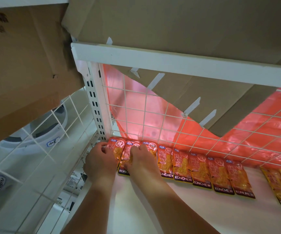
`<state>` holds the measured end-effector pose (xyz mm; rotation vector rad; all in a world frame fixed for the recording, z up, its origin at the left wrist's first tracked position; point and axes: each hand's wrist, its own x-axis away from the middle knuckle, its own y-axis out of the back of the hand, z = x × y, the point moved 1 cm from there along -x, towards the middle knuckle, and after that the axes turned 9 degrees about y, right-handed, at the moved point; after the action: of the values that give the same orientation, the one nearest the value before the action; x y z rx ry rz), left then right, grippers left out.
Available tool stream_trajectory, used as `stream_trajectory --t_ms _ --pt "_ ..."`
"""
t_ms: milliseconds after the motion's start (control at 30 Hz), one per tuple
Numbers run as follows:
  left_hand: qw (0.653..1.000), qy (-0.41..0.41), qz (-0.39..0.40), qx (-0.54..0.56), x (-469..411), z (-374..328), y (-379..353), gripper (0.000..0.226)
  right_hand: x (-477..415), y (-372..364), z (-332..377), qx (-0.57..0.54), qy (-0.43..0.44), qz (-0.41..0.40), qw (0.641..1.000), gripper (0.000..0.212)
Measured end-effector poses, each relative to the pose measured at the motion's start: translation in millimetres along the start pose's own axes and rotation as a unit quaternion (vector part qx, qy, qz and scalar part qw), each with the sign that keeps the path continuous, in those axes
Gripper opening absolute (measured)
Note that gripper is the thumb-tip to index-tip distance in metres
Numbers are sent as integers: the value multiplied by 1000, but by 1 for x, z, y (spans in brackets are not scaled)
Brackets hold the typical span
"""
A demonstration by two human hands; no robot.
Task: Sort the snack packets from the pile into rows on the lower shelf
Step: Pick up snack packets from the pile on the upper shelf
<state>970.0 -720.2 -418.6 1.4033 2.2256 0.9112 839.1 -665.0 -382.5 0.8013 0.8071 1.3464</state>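
While the left hand (101, 160) and right hand (140, 158) pinch leftmost packets (115, 149), eight line the lower shelf (178, 210).

Both bare forearms reach forward, side by side, wrists level. Left hand (101, 159): back uppermost, fingers curled, tips pinching the end snack packet (117, 146). Right hand (140, 157): knuckles raised, fingers and thumb curled onto the second snack packet (125, 154). The hands are near but not touching.

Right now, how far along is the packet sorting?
Done: a row of packets lies along the lower shelf. In hand: left hand and right hand hold the end packets at the left corner. Left: the overlapping packets far right.
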Motion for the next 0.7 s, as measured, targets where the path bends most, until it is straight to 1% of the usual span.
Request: stream_trajectory --t_ms 167,333,500,700 --pt "1000 -14 -5 2 3 -1 2 26 -1 2 0 -4 -5 4 1000 37" --pt "999 -31 10 4 6 0 9 32 0 4 1 -7 -12 6 1000 34" --pt "994 -70 7 -86 11 3 11 37 2 3 2 7 -8 7 1000 25" --pt "993 -65 6 -97 13 9 9 39 3 2 -1 11 9 16 1000 28"
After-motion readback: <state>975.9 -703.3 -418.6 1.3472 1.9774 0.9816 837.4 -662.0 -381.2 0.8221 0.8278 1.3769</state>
